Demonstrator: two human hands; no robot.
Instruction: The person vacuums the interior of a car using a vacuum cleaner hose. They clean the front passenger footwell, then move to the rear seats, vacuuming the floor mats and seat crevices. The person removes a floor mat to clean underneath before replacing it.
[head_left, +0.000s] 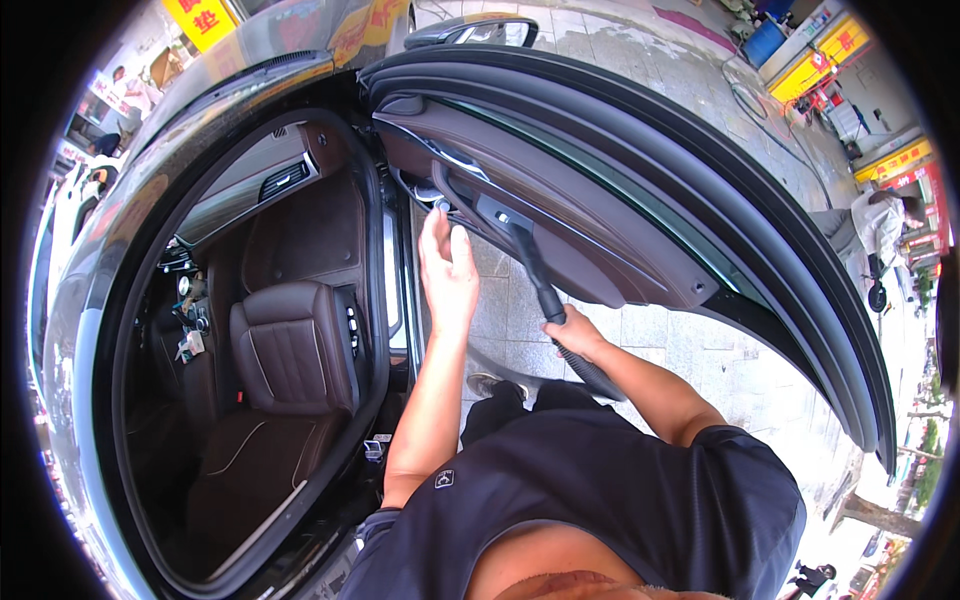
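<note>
My right hand (576, 331) grips the black handle of a vacuum hose (547, 296). Its nozzle reaches the inner panel of the open car door (555, 202), near the armrest switches. My left hand (450, 270) is raised with fingers extended beside the door's lower front part. Its fingertips are close to a small round, shiny thing (442, 205) near the door pocket; whether they touch or hold it is unclear. The ribbed hose runs back below my right forearm.
To the left, the car's doorway shows a brown leather seat (289, 349) and the centre console (196, 319). The side mirror (487, 34) is beyond the door. A person (877, 225) is outside the door at right, and a blue barrel (763, 41) stands farther off.
</note>
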